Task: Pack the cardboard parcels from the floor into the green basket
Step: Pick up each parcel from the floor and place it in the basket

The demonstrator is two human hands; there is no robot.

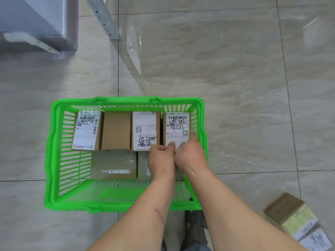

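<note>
Basket (54,151) on floor; four parcels (117,130) in a row along far wall, two more (113,163) nearer; both hands on rightmost; one parcel (297,220) outside, right

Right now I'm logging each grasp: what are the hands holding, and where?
Both hands, left and right, grip the near edge of the rightmost labelled parcel, standing in the green basket.

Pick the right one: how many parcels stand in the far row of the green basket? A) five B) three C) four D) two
C: four parcels stand side by side along the far wall of the green basket, and both hands, the left hand and right hand, grip the rightmost parcel.
</note>
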